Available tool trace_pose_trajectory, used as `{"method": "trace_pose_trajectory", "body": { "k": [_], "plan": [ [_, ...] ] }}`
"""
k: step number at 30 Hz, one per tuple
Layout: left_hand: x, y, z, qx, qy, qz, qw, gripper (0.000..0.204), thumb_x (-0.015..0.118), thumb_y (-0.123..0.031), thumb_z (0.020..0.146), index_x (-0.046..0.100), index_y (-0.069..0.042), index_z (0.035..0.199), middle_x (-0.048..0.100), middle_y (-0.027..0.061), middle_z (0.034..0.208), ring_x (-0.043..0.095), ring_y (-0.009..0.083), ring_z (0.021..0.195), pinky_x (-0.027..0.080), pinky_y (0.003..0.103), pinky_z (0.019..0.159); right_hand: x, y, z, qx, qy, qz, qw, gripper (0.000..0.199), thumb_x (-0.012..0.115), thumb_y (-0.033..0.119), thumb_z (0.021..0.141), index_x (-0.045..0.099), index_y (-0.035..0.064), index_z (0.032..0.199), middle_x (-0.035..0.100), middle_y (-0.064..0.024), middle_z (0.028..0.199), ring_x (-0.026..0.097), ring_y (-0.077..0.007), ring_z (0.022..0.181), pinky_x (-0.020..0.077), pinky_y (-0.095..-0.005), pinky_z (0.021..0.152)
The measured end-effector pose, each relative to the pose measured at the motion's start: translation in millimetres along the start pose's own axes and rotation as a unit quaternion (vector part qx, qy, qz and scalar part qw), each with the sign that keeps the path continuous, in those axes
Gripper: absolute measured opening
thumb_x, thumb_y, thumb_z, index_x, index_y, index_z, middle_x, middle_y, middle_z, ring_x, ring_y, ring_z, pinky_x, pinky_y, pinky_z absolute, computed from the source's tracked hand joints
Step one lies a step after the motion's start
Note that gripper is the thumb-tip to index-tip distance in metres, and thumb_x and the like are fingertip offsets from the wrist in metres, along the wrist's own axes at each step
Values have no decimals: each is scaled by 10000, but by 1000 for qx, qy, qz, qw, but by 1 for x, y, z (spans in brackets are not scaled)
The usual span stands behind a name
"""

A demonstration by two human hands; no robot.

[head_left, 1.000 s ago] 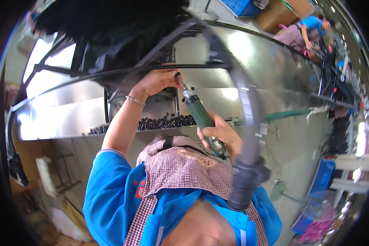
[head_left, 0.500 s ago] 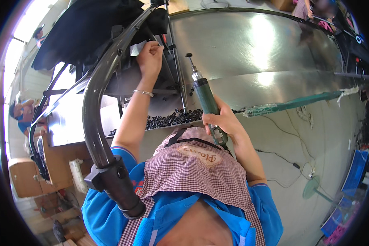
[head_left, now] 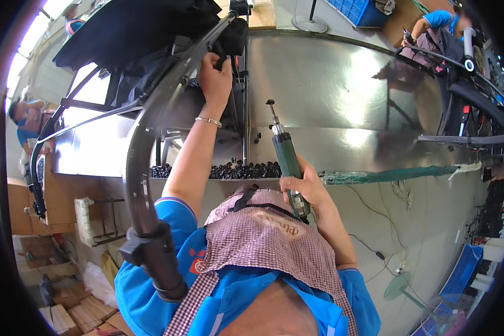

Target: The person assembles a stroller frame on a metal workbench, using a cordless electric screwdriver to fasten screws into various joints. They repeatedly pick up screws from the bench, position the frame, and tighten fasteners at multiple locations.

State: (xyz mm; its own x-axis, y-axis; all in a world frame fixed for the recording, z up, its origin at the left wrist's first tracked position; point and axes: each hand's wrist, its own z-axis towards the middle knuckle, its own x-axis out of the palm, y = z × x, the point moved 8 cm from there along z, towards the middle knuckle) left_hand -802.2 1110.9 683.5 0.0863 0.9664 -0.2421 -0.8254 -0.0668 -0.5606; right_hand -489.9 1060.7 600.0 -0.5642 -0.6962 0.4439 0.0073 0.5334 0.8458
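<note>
My right hand [head_left: 307,185] is wrapped round a green electric screwdriver [head_left: 287,157], held upright above the table's front edge. On the tip of its bit sits a small black piece [head_left: 270,102], likely a screw with a black head. Farther up and to the left, my left hand [head_left: 215,81] is closed at a black tubular frame with dark fabric [head_left: 134,33]. Its fingers pinch something dark beside the frame; what it is cannot be made out. A thick curved black tube [head_left: 137,185] of the frame passes close in front of my left arm.
Many small black parts [head_left: 243,169] lie along the near edge of the shiny metal table [head_left: 319,73]. Green wrapping [head_left: 375,177] covers that edge at right. Another frame [head_left: 459,73] and a person [head_left: 439,22] holding a tool are at far right. Cables [head_left: 369,246] trail below.
My left hand has shifted slightly right and its fingers now close round something dark. The screwdriver appears a little lower and farther right. The whole view has shifted, and the curved tube is blurred.
</note>
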Motion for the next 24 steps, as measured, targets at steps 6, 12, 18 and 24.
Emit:
{"method": "trace_pose_trajectory", "body": {
  "k": [6, 12, 18, 24],
  "plan": [
    [20, 40, -21, -199, 96, -107, 969, 217, 751, -115, 815, 688, 25, 969, 647, 63, 721, 614, 119, 540, 498, 254, 491, 0, 5, -3, 8, 4, -18, 1000, 724, 858, 288, 744, 442, 10, 1267, 570, -77, 719, 594, -167, 492, 489, -287, 437],
    [12, 17, -20, -39, 65, 20, 997, 160, 717, -124, 852, 673, 13, 922, 671, 83, 788, 671, 165, 650, 520, 284, 622, 3, 7, -1, 16, 12, -34, 999, 700, 844, 264, 763, 434, -6, 1261, 544, -59, 735, 592, -163, 505, 489, -279, 452],
    [15, 39, -20, -176, 65, -109, 976, 156, 679, -115, 899, 598, -12, 984, 645, 72, 758, 630, 164, 630, 514, 282, 620, 2, 9, -7, 21, 20, -53, 998, 792, 852, 311, 747, 407, -19, 1312, 536, -55, 750, 587, -157, 513, 492, -281, 460],
    [9, 35, -16, -63, -25, -17, 998, 139, 732, -85, 855, 614, -29, 901, 629, 45, 737, 600, 132, 616, 514, 283, 612, -1, 8, -10, 25, 15, -58, 998, 827, 851, 330, 745, 391, -15, 1340, 531, -57, 751, 587, -149, 529, 493, -277, 465]
  ]
}}
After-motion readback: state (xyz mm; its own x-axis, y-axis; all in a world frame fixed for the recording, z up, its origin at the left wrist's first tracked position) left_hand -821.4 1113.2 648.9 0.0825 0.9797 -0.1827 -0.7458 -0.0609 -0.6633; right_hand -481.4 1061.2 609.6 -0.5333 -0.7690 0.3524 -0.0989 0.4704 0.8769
